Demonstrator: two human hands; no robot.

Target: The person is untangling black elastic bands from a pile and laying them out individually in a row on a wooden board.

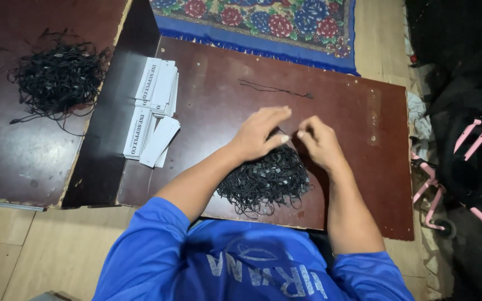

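My left hand (259, 134) and my right hand (320, 142) meet fingertip to fingertip above a dark brown board (364, 184). Between the fingertips they pinch a thin black string; what it is tied to is too small to see. Right below the hands lies a tangled pile of black string loops (266, 181). A single black string (277, 89) lies stretched out on the board beyond the hands. To the left, stacks of white paper tags (154, 111) are fanned out.
A second, larger heap of black strings (59, 78) rests on another dark board at the far left. A floral rug (263, 22) lies beyond the board. Black bags and a pink-framed object (475, 145) crowd the right edge. Light wood floor surrounds everything.
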